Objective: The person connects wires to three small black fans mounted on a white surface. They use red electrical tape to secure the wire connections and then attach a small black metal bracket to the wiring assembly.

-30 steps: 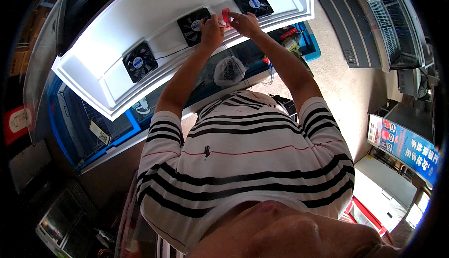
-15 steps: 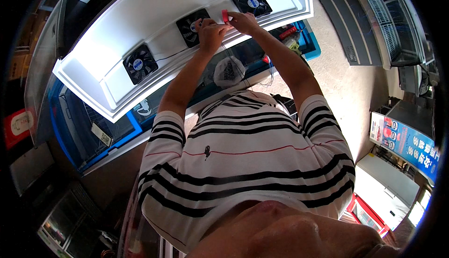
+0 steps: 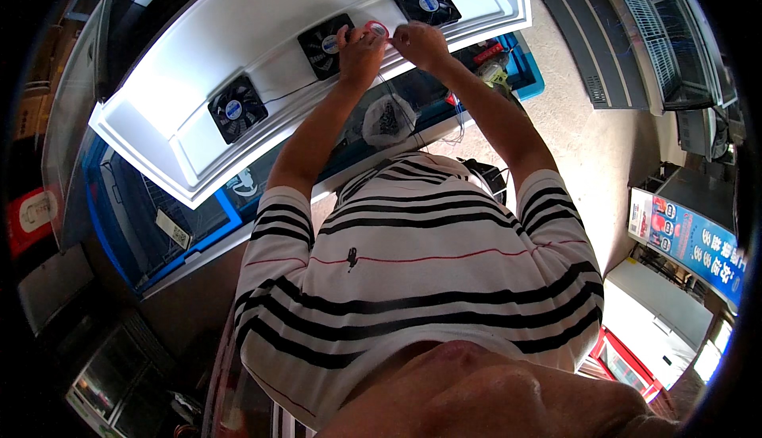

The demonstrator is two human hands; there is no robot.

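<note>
A roll of red tape (image 3: 376,28) sits at the fingertips of my left hand (image 3: 361,54), which is closed on it. Just to its right, my right hand (image 3: 422,46) is closed in a pinch; what lies between its fingers is too small to tell. Both hands are over the near edge of a long white panel (image 3: 274,61) with a raised rim. Three black fans are set in it: a left one (image 3: 237,109), a middle one (image 3: 319,48) partly behind my left hand, and a right one (image 3: 429,1) beyond my right hand. Thin wires (image 3: 386,82) hang below my hands.
Under the panel stands a blue-framed glass-topped cabinet (image 3: 236,214). On it lie a clear plastic bag (image 3: 389,121) with small dark contents, and a yellow-green tool (image 3: 494,73) near a red-handled item (image 3: 487,53). A wire-shelved case (image 3: 652,33) stands at the far right.
The red tape roll has passed from my right fingers to my left and turned its round face up. My right hand has shifted slightly right and curled in.
</note>
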